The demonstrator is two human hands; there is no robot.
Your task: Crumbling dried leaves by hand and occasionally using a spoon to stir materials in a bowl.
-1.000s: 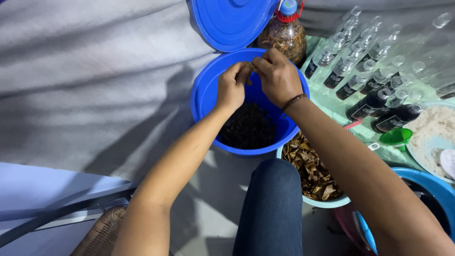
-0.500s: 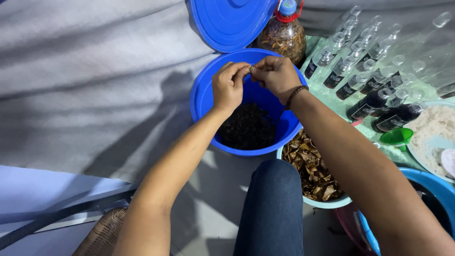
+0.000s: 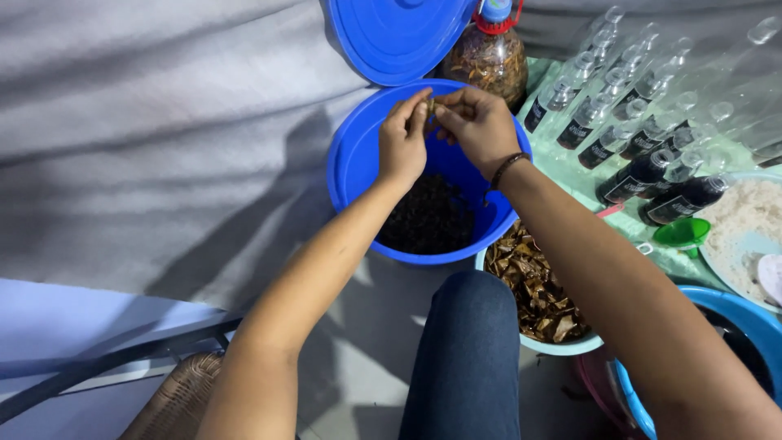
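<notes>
We hold both hands together above the blue tub [image 3: 350, 163]: left hand [image 3: 403, 138] and right hand [image 3: 476, 126] pinch a small brownish bit [image 3: 432, 104] between their fingertips. Dark stuff [image 3: 428, 220] fills the tub bottom. A bowl [image 3: 562, 345] of dry brown pieces sits just beside it, bottles [image 3: 627, 138] farther right.

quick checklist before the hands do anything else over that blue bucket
1. Small brownish piece pinched between both hands: ok; left hand, right hand.
2. Hands above the round blue plastic bucket: ok.
3. Bucket open, blue round lid leaning behind it: ok.
4. Dark contents inside bucket: ok; kind cannot tell.
5. Pale bowl of brown dried pieces beside bucket: ok.
6. Firmness of grip: cannot tell.
</notes>
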